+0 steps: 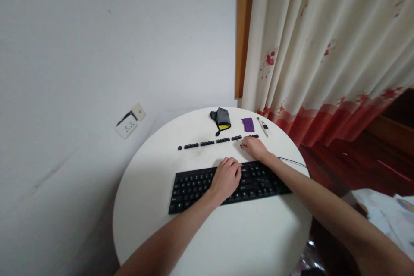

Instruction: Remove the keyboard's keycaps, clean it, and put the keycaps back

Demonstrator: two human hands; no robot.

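A black keyboard (pixel 194 187) lies across the white round table (pixel 207 241). My left hand (pixel 225 177) rests on its middle, fingers laid over the upper rows of keys. Beyond the keyboard, black keycaps (pixel 207 142) are set out in a line, in small groups with a single keycap (pixel 180 148) at the left end. My right hand (pixel 255 148) is at the right part of that line, thumb and fingers pinched together. A small black keycap (pixel 241 146) shows at its fingertips. The hand hides part of the line behind it.
At the table's far side lie a grey and yellow cloth (pixel 223 116), a purple cloth (pixel 248 124) and a slim brush-like tool (pixel 264 127). A black cable (pixel 293 161) runs off the right edge. A wall socket (pixel 127 127) and curtain (pixel 291 51) stand behind.
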